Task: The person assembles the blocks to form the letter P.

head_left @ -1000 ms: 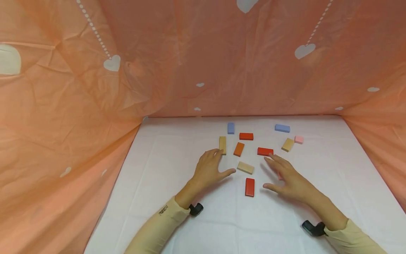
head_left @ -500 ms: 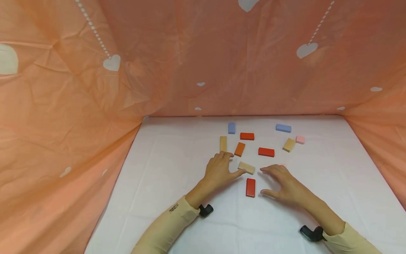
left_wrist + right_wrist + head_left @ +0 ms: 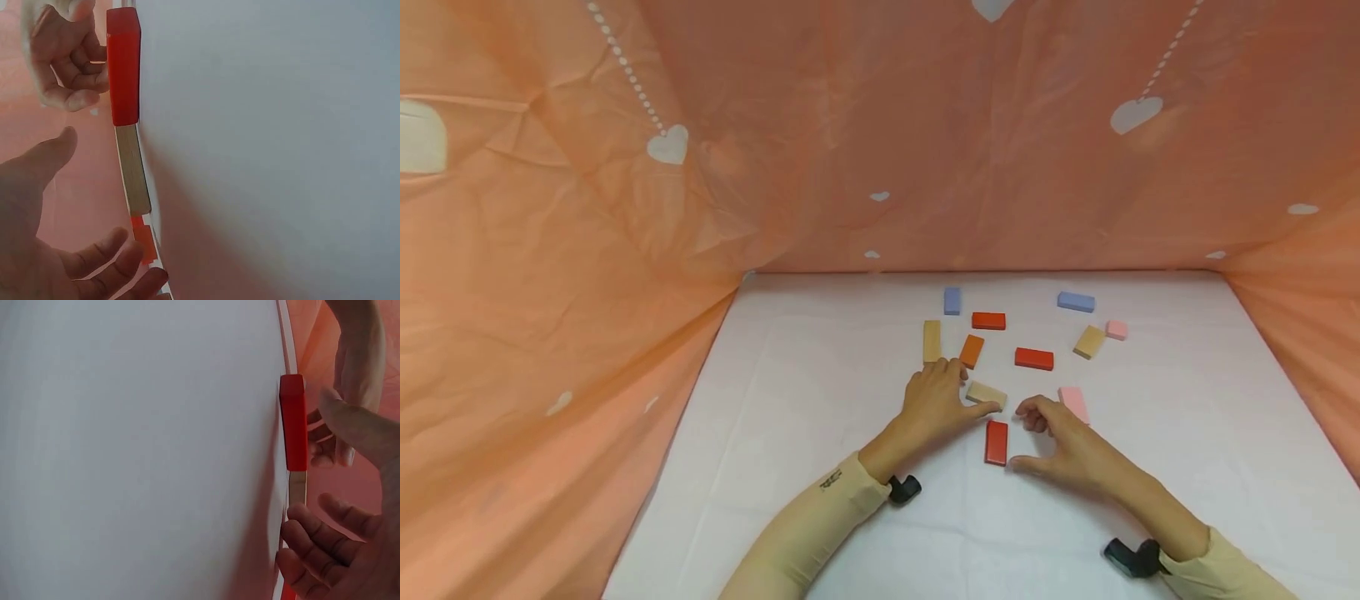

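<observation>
My left hand [image 3: 936, 404] hovers at the left of a pale wooden block [image 3: 987, 395], its thumb stretched along that block's near side and its fingers parted from the thumb. In the left wrist view nothing lies between the fingers. Just right of a red block [image 3: 996, 443], my right hand [image 3: 1067, 443] has its thumb tip beside the block's near right edge and its fingers loosely bent. The right wrist view shows a gap between the thumb and fingers, with the red block [image 3: 294, 425] beyond them. A pink block [image 3: 1073, 404] lies partly behind the right hand.
Farther back on the white cloth [image 3: 820, 350] lie more blocks: orange [image 3: 972, 352], red [image 3: 1033, 359], another red [image 3: 988, 321], wooden [image 3: 932, 342], another wooden [image 3: 1089, 342], blue [image 3: 952, 301], another blue [image 3: 1077, 302] and small pink [image 3: 1117, 330]. An orange curtain [image 3: 925, 167] stands behind.
My left hand has moved right, from the left wooden block toward the pale wooden one. My right hand has drawn back toward the near red block, uncovering the pink block. The blocks stay put.
</observation>
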`<action>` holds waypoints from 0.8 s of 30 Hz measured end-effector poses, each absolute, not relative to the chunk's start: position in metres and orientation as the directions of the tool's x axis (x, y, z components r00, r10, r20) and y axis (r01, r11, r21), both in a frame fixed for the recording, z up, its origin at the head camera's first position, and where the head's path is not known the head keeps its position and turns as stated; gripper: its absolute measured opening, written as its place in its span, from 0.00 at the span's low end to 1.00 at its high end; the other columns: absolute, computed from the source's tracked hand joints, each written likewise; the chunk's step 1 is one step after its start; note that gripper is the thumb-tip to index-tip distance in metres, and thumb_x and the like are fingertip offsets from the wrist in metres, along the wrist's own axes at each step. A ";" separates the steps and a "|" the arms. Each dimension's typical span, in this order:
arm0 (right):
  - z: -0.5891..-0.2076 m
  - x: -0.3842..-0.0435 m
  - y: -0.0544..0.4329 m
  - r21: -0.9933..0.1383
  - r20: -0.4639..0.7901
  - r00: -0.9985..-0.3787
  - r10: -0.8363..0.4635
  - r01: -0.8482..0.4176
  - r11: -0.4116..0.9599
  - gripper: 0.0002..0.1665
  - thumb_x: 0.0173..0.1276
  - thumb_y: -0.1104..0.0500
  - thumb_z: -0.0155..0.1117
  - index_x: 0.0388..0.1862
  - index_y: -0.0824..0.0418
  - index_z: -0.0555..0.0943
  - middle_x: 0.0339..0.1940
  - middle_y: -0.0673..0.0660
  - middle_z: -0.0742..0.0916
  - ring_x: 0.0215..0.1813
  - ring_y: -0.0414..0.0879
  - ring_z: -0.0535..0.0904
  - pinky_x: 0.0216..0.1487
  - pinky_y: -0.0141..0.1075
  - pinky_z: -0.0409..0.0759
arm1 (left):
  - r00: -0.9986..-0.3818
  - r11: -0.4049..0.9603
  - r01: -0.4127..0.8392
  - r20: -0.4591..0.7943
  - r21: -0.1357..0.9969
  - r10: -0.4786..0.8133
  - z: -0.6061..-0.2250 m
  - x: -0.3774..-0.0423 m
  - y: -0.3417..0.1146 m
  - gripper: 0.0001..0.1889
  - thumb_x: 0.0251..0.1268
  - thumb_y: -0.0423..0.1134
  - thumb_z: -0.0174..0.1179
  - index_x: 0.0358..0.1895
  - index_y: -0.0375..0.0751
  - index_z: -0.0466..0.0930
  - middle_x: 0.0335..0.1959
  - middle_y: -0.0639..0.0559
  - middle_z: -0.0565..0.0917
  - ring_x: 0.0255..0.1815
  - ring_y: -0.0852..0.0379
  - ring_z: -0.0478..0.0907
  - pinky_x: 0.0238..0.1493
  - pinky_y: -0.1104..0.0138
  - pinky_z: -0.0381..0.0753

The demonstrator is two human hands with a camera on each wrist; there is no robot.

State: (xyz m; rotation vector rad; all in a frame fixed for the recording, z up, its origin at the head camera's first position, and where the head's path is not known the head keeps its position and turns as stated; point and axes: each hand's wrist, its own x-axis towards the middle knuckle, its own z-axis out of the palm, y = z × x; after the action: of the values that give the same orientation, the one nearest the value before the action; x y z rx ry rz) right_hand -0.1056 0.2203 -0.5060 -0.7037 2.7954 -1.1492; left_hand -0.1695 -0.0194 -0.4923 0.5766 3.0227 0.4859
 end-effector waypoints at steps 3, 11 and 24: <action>-0.508 -0.104 0.217 -0.666 0.113 -0.898 -0.425 -0.386 0.638 0.39 0.54 0.44 0.90 0.57 0.59 0.79 0.45 0.47 0.82 0.48 0.41 0.77 0.52 0.37 0.81 | -0.934 0.893 0.346 0.020 0.286 0.356 -0.492 -0.171 -0.016 0.34 0.62 0.76 0.66 0.50 0.48 0.79 0.38 0.57 0.77 0.43 0.57 0.76 0.44 0.65 0.74; -0.510 -0.102 0.212 -0.641 0.102 -0.904 -0.415 -0.379 0.668 0.40 0.53 0.41 0.90 0.56 0.58 0.81 0.45 0.46 0.82 0.48 0.41 0.76 0.52 0.40 0.80 | -0.940 0.914 0.327 -0.012 0.241 0.340 -0.494 -0.172 -0.009 0.36 0.62 0.78 0.64 0.50 0.47 0.78 0.39 0.56 0.77 0.47 0.55 0.75 0.49 0.63 0.76; -0.510 -0.102 0.206 -0.575 0.093 -0.915 -0.392 -0.371 0.730 0.39 0.52 0.38 0.89 0.54 0.54 0.81 0.45 0.44 0.81 0.49 0.42 0.77 0.52 0.43 0.82 | -0.942 0.933 0.325 -0.031 0.153 0.333 -0.497 -0.175 0.000 0.43 0.60 0.81 0.62 0.56 0.43 0.80 0.48 0.50 0.81 0.54 0.50 0.76 0.61 0.56 0.78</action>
State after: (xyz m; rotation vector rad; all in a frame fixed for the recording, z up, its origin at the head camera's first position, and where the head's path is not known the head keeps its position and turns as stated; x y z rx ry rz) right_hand -0.1017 0.2057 -0.5104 -0.6368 2.8894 -0.9490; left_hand -0.1746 -0.0001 -0.4973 0.5166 3.0333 0.2256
